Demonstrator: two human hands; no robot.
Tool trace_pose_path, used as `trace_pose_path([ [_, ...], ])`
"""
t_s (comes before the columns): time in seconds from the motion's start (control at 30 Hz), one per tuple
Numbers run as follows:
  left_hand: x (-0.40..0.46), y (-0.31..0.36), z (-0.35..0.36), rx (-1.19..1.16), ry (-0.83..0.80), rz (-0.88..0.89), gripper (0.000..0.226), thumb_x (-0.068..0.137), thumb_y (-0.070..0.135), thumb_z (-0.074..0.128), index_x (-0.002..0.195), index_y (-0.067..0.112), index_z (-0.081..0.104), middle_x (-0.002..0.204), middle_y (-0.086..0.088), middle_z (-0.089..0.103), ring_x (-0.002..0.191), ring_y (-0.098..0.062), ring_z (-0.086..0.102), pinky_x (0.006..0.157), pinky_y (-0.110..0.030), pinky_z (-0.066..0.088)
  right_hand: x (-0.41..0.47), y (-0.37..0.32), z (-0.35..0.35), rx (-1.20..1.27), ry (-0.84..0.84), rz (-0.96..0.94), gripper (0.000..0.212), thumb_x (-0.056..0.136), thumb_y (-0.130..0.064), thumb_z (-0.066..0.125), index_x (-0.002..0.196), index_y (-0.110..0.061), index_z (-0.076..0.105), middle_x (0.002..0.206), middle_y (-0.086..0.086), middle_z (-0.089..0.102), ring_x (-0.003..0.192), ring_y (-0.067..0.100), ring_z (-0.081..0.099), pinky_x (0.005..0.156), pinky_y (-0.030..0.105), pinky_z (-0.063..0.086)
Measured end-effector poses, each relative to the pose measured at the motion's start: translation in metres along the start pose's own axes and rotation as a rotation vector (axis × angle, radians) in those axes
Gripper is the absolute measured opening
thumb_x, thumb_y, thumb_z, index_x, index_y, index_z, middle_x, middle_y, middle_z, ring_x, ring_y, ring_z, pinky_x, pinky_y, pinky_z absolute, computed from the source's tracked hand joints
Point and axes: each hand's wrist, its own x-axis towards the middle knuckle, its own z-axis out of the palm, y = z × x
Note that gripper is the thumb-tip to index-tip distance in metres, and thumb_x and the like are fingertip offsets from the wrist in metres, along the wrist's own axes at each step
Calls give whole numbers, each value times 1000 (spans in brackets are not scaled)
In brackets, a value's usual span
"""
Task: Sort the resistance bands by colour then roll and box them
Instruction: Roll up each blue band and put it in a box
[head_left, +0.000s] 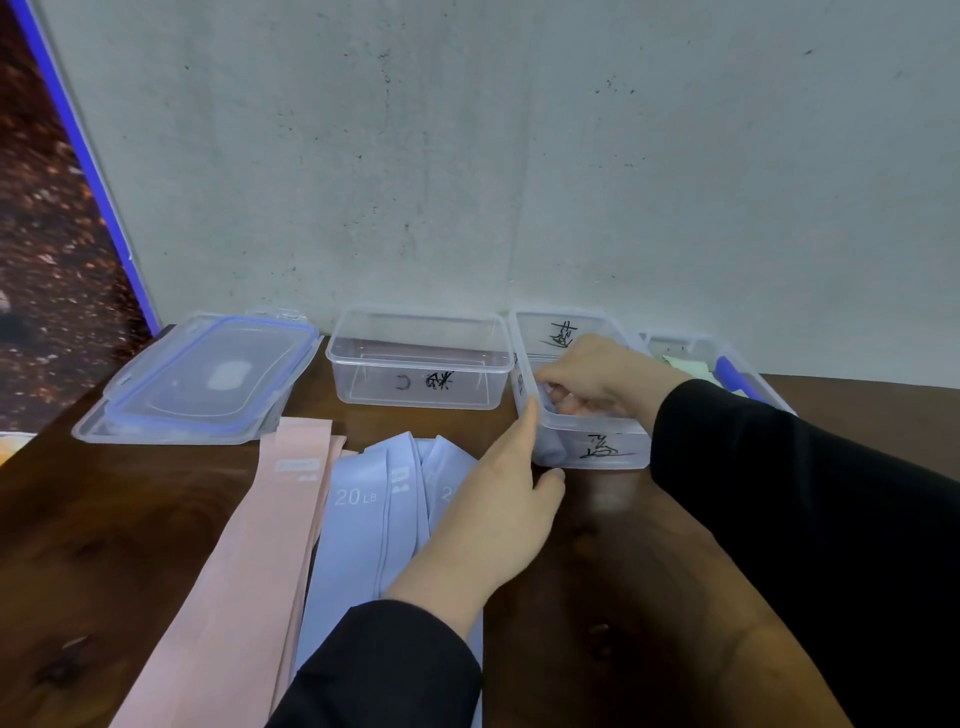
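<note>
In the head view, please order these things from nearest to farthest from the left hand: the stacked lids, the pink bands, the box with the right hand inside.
From the left hand:
1. Box with the right hand inside: touching, just right.
2. Pink bands: left, beyond the blue bands.
3. Stacked lids: far left, at the back.

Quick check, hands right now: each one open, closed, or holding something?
Left hand: open, fingers against the near left corner of the middle box.
Right hand: inside that box, gripping a rolled blue band.

wall: pale grey, speckled | table: dark wood | left: blue-edged panel
</note>
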Motion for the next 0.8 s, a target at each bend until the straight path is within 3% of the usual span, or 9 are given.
trace_pose_path([
  [0.03, 0, 1, 0, -7, 34, 14, 70, 103, 26, 50, 157, 45, 10, 148, 25, 38, 128, 6, 40, 105, -15, 34, -2, 1, -3, -35, 69, -47, 29, 95, -28, 62, 89, 0, 68, 80, 14, 72, 66, 27, 57, 64, 29, 48],
  [0.13, -1, 7, -2, 17, 295, 59, 49, 103, 26, 49, 151, 31, 41, 141, 17, 52, 128, 1, 46, 107, -20, 39, -23, -2, -10, 15, 372, -270, 31, 98, -28, 59, 82, -3, 66, 71, 7, 62, 68, 26, 53, 57, 27, 40],
  [0.27, -11, 43, -17, -121, 595, 53, 19, 102, 23, 51, 108, 24, 69, 94, 11, 68, 89, -4, 60, 79, -25, 51, -88, -15, -1, 238, 542, -551, 20, 100, -30, 60, 85, -22, 69, 72, -10, 65, 64, -1, 56, 58, 15, 39],
  [0.33, -14, 61, -34, -290, 625, -27, 18, 101, 24, 51, 98, 23, 68, 88, 5, 70, 85, -11, 64, 78, -32, 53, -118, -15, 16, 296, 502, -600, 17, 100, -29, 60, 89, -24, 71, 75, -12, 66, 68, -4, 58, 61, 13, 41],
  [0.43, -31, 74, -65, -410, 573, -81, 19, 99, 22, 52, 91, 27, 68, 88, -1, 72, 88, -23, 69, 85, -46, 58, -150, -8, 49, 297, 312, -643, 14, 101, -26, 60, 98, -23, 74, 84, -11, 70, 79, 2, 64, 71, 26, 51],
  [0.57, -71, 53, -98, -151, 596, -65, 20, 98, 19, 51, 86, 24, 67, 82, -5, 69, 69, -18, 60, 66, -37, 48, -156, -6, 90, 212, 211, -721, 16, 99, -22, 62, 111, -21, 72, 99, -13, 69, 94, 3, 64, 86, 27, 53],
  [0.63, -88, 30, -103, -10, 594, -109, 20, 99, 21, 51, 87, 28, 65, 80, 3, 69, 76, -19, 65, 72, -37, 50, -147, -10, 104, 92, 197, -731, 19, 100, -23, 61, 116, -20, 70, 105, -6, 68, 99, 9, 63, 89, 32, 52],
  [0.7, -101, 9, -99, 66, 605, -144, 20, 99, 21, 51, 88, 32, 64, 81, 10, 67, 79, -16, 64, 73, -36, 52, -137, -17, 115, -49, 143, -752, 17, 101, -22, 59, 111, -14, 69, 105, -2, 64, 99, 16, 60, 89, 37, 51],
  [0.8, -113, -9, -93, 99, 583, -96, 20, 101, 21, 52, 94, 32, 66, 73, 13, 63, 65, -5, 53, 59, -23, 40, -125, -30, 129, -225, 121, -770, 12, 100, -17, 52, 97, -15, 63, 99, -5, 56, 94, 18, 53, 82, 41, 45],
])
